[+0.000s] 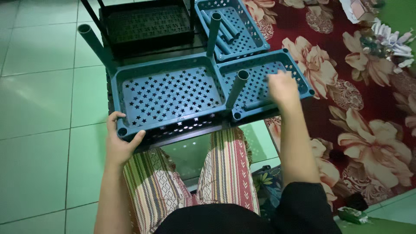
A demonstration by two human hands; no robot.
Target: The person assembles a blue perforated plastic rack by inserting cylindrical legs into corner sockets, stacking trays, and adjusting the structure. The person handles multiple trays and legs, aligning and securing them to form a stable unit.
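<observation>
A blue plastic shelf tray point(169, 93) with star-shaped holes lies in front of me. Three blue tubes stand in its corners: back left point(93, 41), back right point(213, 32) and front right point(237, 89). My left hand point(119, 141) grips the tray's near left corner, beside an empty corner socket. My right hand point(282, 89) reaches into a second blue tray point(299, 71) on the right, fingers down over loose tubes lying in it. The hand is blurred, so its grasp is unclear.
A third blue tray point(255, 37) holding several loose tubes sits further back. A black perforated rack point(147, 24) stands at the top. Pale green floor tiles point(39, 108) lie left, a red flowered carpet point(368, 130) right. My striped trousers point(225, 169) fill the foreground.
</observation>
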